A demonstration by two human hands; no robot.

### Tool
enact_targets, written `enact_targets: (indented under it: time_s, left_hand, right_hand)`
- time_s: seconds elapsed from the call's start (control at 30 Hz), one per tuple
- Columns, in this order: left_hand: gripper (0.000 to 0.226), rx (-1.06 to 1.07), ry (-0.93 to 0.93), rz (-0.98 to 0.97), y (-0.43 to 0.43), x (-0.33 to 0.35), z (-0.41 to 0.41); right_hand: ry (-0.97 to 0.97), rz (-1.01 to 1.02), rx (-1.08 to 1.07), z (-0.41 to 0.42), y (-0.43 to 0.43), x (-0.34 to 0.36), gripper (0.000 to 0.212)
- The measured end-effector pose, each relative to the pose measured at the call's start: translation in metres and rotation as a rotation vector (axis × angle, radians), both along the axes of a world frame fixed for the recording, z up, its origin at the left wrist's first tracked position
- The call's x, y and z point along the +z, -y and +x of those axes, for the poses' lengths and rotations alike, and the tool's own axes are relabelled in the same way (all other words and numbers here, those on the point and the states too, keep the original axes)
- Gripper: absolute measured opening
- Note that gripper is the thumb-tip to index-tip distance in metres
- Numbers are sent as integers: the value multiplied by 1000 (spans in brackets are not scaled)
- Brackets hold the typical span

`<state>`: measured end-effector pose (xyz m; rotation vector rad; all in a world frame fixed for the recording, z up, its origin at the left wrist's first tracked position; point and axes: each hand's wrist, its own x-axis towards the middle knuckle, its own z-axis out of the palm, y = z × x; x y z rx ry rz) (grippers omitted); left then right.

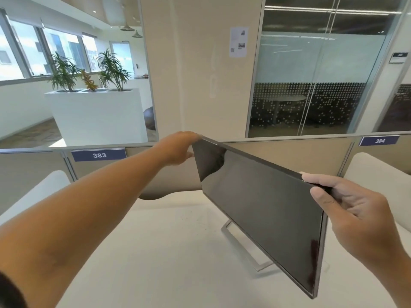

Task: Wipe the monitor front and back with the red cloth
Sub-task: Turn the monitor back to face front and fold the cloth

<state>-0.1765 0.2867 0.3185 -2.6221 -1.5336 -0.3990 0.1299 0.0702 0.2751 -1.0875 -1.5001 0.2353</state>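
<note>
A thin monitor (262,207) with a dark, switched-off screen stands on a silver frame stand (242,245) on the white desk. It is turned at an angle, its screen facing left towards me. My left hand (178,150) reaches out and holds the far top corner. My right hand (355,214) grips the near top corner, thumb on the screen side and fingers behind. A faint reddish reflection shows low on the screen. The red cloth itself is not in view.
The white desk (166,252) is bounded at the back by a beige partition (289,154) with labels 383 and 384. A white chair back (382,181) stands at the right. Beyond are a white planter (95,112), a pillar and glass office walls.
</note>
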Motion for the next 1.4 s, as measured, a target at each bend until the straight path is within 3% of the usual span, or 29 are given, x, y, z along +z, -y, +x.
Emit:
enact_targets:
  time_s: [0.17,0.33,0.63,0.73,0.83,0.93,1.17,1.3,1.4]
  left_hand:
    - [64,0,-233,-32,-38,-5,8]
    - [14,65,-393,-115,-56,-6,-7]
    - [23,68,-384,-62,-45,6,-26]
    - [21,85,-419,-83,-36,18,-32]
    - [27,115,-446,-139,-24,31,-39]
    - [27,126,-436,-179,-11,32,-52]
    - [35,190,-360,-157,15,29,-74]
    - [39,220,-327,-136,20,23,-77]
    - [39,251,-318,-143,20,19,-78]
  right_hand:
    - [-90,-41,106,25,-12,-4,24]
    - [-62,-13,138,41,-25,-1,23]
    - [-120,13,141,56,-74,9,25]
    - [-161,-33,208,66,-91,4,11]
    - [-244,-115,280,76,-104,-2,38]
    - [-281,-182,340,71,-116,-4,28]
    - [-356,-198,449,57,-135,11,27]
    - [-312,-247,420,58,-150,12,52]
    - [-330,-275,429,59,-160,6,47]
